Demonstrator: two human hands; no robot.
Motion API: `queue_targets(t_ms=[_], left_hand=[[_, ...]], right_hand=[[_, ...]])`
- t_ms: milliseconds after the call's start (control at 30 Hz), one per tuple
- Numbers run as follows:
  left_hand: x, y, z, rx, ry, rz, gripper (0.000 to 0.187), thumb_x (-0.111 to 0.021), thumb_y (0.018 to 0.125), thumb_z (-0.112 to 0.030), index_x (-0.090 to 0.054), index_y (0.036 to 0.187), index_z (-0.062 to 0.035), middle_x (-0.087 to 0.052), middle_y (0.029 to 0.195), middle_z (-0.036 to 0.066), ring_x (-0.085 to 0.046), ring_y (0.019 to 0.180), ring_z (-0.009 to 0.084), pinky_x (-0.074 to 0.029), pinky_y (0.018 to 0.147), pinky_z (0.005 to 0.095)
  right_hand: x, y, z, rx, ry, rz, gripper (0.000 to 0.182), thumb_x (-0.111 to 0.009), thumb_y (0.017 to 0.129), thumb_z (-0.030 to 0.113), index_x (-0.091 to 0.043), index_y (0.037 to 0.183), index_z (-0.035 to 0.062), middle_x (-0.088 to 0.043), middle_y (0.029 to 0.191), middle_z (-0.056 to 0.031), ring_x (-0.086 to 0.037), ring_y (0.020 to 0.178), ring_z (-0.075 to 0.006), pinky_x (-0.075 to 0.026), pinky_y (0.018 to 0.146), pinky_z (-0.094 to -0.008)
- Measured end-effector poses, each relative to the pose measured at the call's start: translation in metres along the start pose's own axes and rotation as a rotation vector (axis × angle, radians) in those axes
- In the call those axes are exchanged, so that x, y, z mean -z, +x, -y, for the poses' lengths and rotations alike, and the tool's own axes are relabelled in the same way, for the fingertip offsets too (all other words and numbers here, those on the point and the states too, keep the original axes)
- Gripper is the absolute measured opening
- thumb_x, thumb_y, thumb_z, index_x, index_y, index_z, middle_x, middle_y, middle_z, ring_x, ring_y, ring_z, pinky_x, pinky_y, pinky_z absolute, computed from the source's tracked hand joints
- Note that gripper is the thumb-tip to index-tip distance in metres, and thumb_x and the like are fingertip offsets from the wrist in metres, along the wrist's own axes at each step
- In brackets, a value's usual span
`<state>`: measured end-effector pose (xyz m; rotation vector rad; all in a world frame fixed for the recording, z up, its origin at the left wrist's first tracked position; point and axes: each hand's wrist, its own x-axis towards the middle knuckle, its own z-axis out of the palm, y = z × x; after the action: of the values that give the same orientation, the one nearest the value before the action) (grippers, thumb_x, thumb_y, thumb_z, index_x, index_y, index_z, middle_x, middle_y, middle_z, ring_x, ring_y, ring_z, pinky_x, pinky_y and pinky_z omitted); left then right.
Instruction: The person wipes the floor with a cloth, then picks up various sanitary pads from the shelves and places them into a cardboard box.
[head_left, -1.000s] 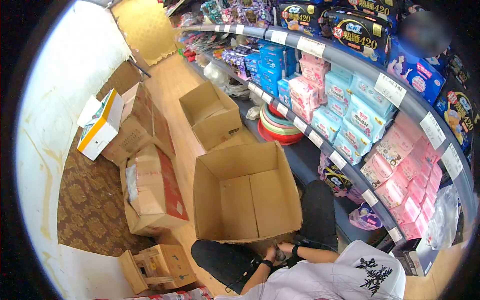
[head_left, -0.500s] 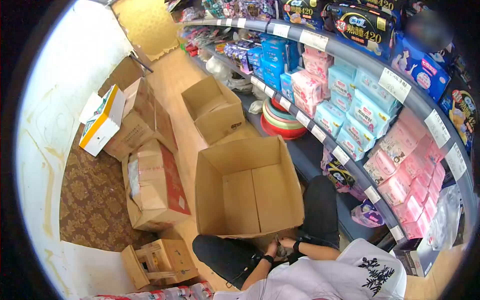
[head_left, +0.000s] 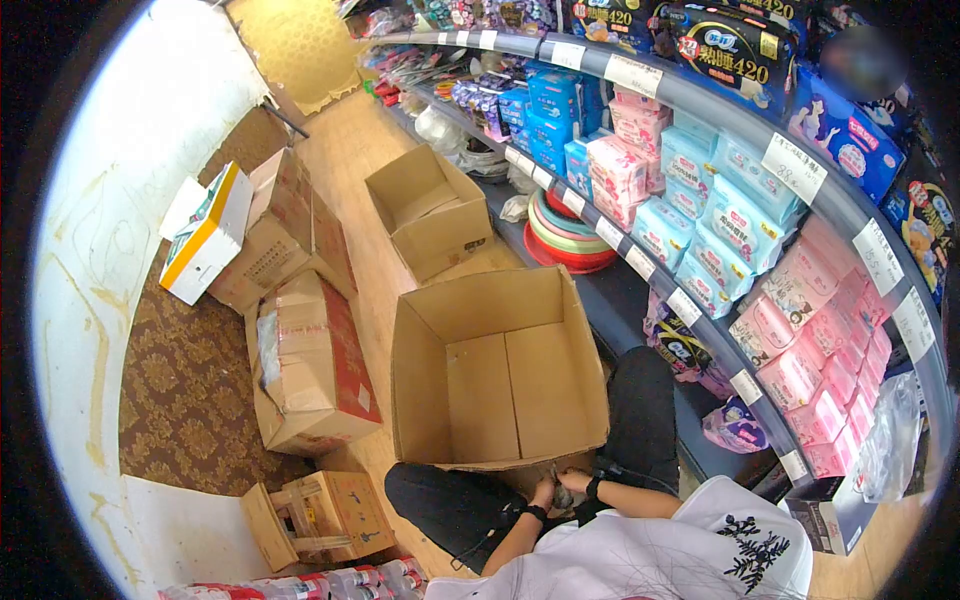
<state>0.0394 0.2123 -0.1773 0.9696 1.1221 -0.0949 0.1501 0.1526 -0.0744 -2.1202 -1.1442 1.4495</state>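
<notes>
A large open cardboard box [head_left: 480, 390] stands between my knees, with only its bare inside walls and floor showing. Just below its near edge, my left hand [head_left: 543, 493] and my right hand [head_left: 574, 481] are close together in front of my lap. Both have curled fingers, pressed around a small greyish thing [head_left: 562, 496] that I cannot make out. Dark bands circle both wrists.
A smaller open carton [head_left: 435, 215] stands beyond the box. To the left are stacked cartons [head_left: 318, 360] and a wooden stool [head_left: 340, 515]. Shelves of packaged pads [head_left: 740, 225] curve along the right, with stacked plastic basins [head_left: 570, 240] below.
The view has shifted very slightly. My hands stay together at the near side of the box, and the boxes have not moved.
</notes>
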Motion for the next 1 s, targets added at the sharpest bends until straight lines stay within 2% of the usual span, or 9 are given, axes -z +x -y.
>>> queue_targets(t_ms=[67,200,267,400,500,567,733,867,1000], left_hand=[[-0.010,-0.038,-0.033,-0.085,0.080,-0.041,0.049,-0.034,0.087,-0.036,-0.053,0.103,0.0059,-0.058,0.097,0.016,-0.056,0.086,0.0242,-0.044,0.074,0.0344],[-0.007,-0.019,-0.013,-0.106,-0.026,-0.020,0.050,-0.033,0.088,-0.036,-0.051,0.104,0.0072,-0.058,0.097,0.018,-0.057,0.087,0.0250,-0.044,0.075,0.0354],[-0.005,-0.018,-0.012,-0.101,0.083,-0.035,0.053,-0.029,0.089,-0.038,-0.050,0.105,0.0085,-0.057,0.097,0.019,-0.057,0.088,0.0256,-0.044,0.077,0.0357],[-0.017,-0.055,-0.047,-0.102,0.090,-0.079,0.055,-0.026,0.090,-0.039,-0.048,0.108,0.0081,-0.057,0.098,0.019,-0.057,0.088,0.0255,-0.044,0.078,0.0351],[-0.017,-0.055,-0.047,-0.089,0.083,-0.038,0.055,-0.023,0.091,-0.039,-0.049,0.108,0.0066,-0.057,0.099,0.018,-0.056,0.089,0.0250,-0.044,0.079,0.0345],[-0.019,-0.060,-0.052,-0.053,0.084,-0.063,0.054,-0.024,0.090,-0.039,-0.049,0.108,0.0053,-0.057,0.099,0.017,-0.056,0.090,0.0244,-0.044,0.079,0.0342],[-0.010,-0.034,-0.028,-0.051,0.077,-0.054,0.053,-0.025,0.090,-0.038,-0.050,0.107,0.0054,-0.057,0.100,0.018,-0.055,0.093,0.0243,-0.043,0.081,0.0342],[-0.019,-0.064,-0.053,-0.046,0.095,-0.097,0.053,-0.025,0.090,-0.038,-0.051,0.107,0.0053,-0.057,0.102,0.018,-0.054,0.095,0.0247,-0.042,0.082,0.0341],[-0.006,-0.019,-0.014,-0.007,-0.018,-0.040,0.053,-0.025,0.090,-0.037,-0.051,0.107,0.0050,-0.057,0.102,0.018,-0.054,0.095,0.0251,-0.042,0.083,0.0338]], right_hand=[[0.004,-0.004,0.005,-0.070,0.072,0.032,0.045,-0.025,0.090,0.032,-0.055,0.093,-0.0022,-0.059,0.080,-0.0228,-0.057,0.070,-0.0335,-0.046,0.064,-0.0426],[-0.013,0.014,-0.014,-0.107,0.113,-0.043,0.052,-0.027,0.089,0.041,-0.057,0.088,-0.0023,-0.058,0.070,-0.0210,-0.057,0.061,-0.0297,-0.045,0.054,-0.0396],[-0.018,0.022,-0.025,-0.110,0.182,0.024,0.060,-0.029,0.086,0.049,-0.059,0.079,-0.0031,-0.056,0.062,-0.0181,-0.055,0.052,-0.0266,-0.043,0.047,-0.0386],[-0.037,0.036,-0.042,-0.080,0.255,-0.097,0.060,-0.030,0.086,0.048,-0.058,0.072,-0.0035,-0.054,0.056,-0.0157,-0.054,0.048,-0.0257,-0.041,0.045,-0.0394],[-0.037,0.039,-0.046,-0.012,0.237,-0.078,0.060,-0.033,0.085,0.049,-0.058,0.076,-0.0048,-0.053,0.055,-0.0158,-0.054,0.048,-0.0265,-0.043,0.047,-0.0392],[-0.026,0.026,-0.031,-0.073,0.174,-0.066,0.053,-0.031,0.086,0.042,-0.058,0.086,-0.0039,-0.058,0.068,-0.0209,-0.057,0.058,-0.0305,-0.046,0.057,-0.0409],[-0.028,0.035,-0.041,-0.106,0.154,-0.037,0.049,-0.031,0.087,0.039,-0.056,0.093,-0.0017,-0.056,0.081,-0.0225,-0.056,0.071,-0.0333,-0.044,0.066,-0.0422],[-0.017,0.020,-0.022,-0.123,0.111,-0.011,0.046,-0.030,0.087,0.037,-0.055,0.101,0.0006,-0.055,0.095,-0.0241,-0.055,0.083,-0.0360,-0.042,0.075,-0.0435],[-0.010,0.010,-0.009,-0.156,0.127,0.001,0.046,-0.029,0.087,0.036,-0.054,0.107,0.0021,-0.053,0.105,-0.0249,-0.054,0.093,-0.0381,-0.040,0.082,-0.0444]])
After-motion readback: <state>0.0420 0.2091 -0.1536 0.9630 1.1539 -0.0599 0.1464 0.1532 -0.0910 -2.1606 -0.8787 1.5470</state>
